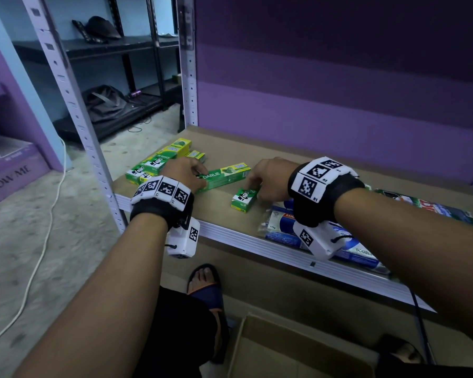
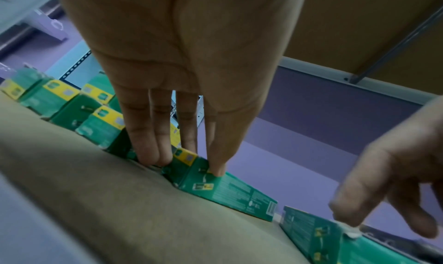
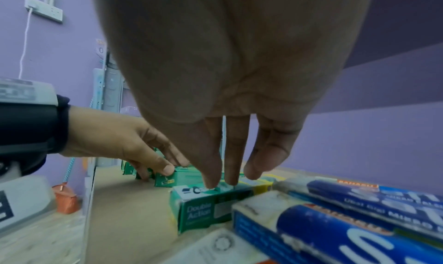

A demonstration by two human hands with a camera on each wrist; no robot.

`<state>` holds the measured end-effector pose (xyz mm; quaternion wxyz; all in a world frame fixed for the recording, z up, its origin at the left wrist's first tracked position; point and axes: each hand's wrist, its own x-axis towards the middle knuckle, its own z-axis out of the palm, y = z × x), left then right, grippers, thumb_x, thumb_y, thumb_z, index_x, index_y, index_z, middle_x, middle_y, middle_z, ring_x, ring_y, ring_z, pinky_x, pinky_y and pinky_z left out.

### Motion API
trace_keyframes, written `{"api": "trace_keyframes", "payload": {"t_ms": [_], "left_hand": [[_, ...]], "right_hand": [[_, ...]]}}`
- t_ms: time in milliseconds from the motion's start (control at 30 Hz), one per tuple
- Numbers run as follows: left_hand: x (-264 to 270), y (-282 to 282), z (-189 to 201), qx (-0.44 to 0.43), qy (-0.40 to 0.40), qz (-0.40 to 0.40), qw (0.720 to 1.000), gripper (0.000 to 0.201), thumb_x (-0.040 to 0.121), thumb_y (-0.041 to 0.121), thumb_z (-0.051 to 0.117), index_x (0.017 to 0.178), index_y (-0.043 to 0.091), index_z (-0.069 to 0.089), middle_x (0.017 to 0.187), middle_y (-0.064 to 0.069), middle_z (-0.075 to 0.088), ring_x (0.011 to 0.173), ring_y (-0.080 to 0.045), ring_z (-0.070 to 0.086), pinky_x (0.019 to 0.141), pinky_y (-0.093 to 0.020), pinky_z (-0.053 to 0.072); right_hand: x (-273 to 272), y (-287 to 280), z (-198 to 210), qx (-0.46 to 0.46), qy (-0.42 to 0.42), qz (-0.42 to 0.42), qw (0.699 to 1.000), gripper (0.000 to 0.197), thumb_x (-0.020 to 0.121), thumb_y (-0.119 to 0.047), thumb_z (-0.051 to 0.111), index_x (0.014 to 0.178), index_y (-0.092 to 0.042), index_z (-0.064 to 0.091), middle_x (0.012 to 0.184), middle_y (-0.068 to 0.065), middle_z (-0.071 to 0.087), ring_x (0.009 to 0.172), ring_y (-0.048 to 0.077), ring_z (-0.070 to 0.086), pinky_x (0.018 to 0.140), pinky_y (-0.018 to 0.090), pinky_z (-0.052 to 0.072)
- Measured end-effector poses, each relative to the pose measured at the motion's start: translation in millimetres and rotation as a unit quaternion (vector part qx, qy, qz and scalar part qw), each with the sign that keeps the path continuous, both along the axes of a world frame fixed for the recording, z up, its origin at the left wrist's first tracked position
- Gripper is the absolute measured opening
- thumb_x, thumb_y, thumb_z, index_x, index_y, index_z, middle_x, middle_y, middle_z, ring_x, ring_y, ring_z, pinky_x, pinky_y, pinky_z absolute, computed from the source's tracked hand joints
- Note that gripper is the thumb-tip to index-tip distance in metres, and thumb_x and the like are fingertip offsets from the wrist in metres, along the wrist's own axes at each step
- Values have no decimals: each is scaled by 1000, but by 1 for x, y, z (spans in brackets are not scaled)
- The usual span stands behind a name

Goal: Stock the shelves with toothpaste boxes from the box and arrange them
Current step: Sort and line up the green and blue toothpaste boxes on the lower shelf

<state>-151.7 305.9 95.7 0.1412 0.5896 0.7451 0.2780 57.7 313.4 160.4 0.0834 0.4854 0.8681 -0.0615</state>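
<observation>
A long green Darlie toothpaste box (image 1: 224, 175) (image 2: 239, 190) lies flat on the brown shelf board (image 1: 298, 165). My left hand (image 1: 191, 173) (image 2: 187, 164) holds its left end, thumb on the near side and fingers on the far side. A short green box (image 1: 243, 199) (image 3: 203, 209) marked Double Action lies just right of it. My right hand (image 1: 257, 186) (image 3: 227, 182) touches its top with extended fingertips. Several more green and yellow Darlie boxes (image 1: 159, 159) (image 2: 59, 101) are bunched at the shelf's left end.
Blue toothpaste boxes (image 1: 281, 227) (image 3: 335, 226) lie under my right wrist at the shelf's front edge. More packs (image 1: 426, 205) sit further right. A perforated shelf post (image 1: 88, 143) stands at the left corner. An open cardboard box (image 1: 298, 350) is on the floor below, beside my sandalled foot (image 1: 205, 279).
</observation>
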Motion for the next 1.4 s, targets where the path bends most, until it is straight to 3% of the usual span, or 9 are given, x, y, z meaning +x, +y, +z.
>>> {"api": "trace_keyframes", "payload": {"t_ms": [200,333,400,533,633,967,1067,1200,1400], "left_hand": [[0,0,1,3,-6,3,1000,28,77,19,80,103,25,73,103,1,69,99,-18,64,88,-27,48],[0,1,0,2,-2,-1,1000,28,76,20,81,102,26,73,101,2,68,97,-18,64,85,-25,47],[0,1,-1,4,-1,-3,1000,28,75,20,81,101,26,73,100,1,69,96,-18,64,85,-26,48],[-1,2,-2,6,-3,-5,1000,27,75,20,80,101,26,73,96,3,67,95,-18,64,85,-26,48],[-1,3,-2,3,-2,-3,1000,28,75,21,81,101,27,73,97,4,67,94,-16,63,83,-24,46],[1,0,1,-6,2,2,1000,26,77,22,79,101,28,73,104,4,70,98,-16,64,82,-21,43],[3,-2,1,1,6,4,1000,26,78,22,78,103,27,73,104,4,71,99,-16,64,80,-19,41],[5,-3,2,-1,6,3,1000,27,78,22,78,104,26,72,106,2,70,99,-17,64,80,-20,41],[5,-3,2,-5,4,-7,1000,30,79,20,78,109,23,72,110,0,70,104,-18,63,88,-25,47]], "right_hand": [[-4,-2,-4,26,-2,6,1000,37,89,-38,65,125,-35,62,130,-1,60,114,21,56,82,23,38],[-12,-2,-18,-3,-27,19,999,48,94,-51,52,141,-39,48,148,-5,47,132,23,47,101,29,37],[-16,-1,-22,0,-16,16,1000,44,92,-53,55,134,-38,56,139,-6,55,126,21,51,92,26,37],[-16,3,-24,-4,26,-15,1000,33,85,-56,65,109,-33,63,81,-13,55,92,18,55,75,24,34],[-9,7,-17,9,60,-37,997,35,78,-60,70,97,-34,55,80,-8,53,85,21,56,78,28,43],[14,13,23,78,154,-50,984,17,85,-26,62,99,-36,61,105,3,47,90,22,53,79,25,40],[18,13,36,89,188,-28,978,23,86,-21,60,103,-35,62,97,-1,60,89,20,54,74,23,37],[18,10,43,60,247,-53,966,37,81,-31,72,114,-31,54,94,1,67,86,20,64,78,32,52],[8,12,23,-13,389,-94,916,33,76,-19,79,103,-20,61,82,-6,67,75,15,65,84,43,58]]}}
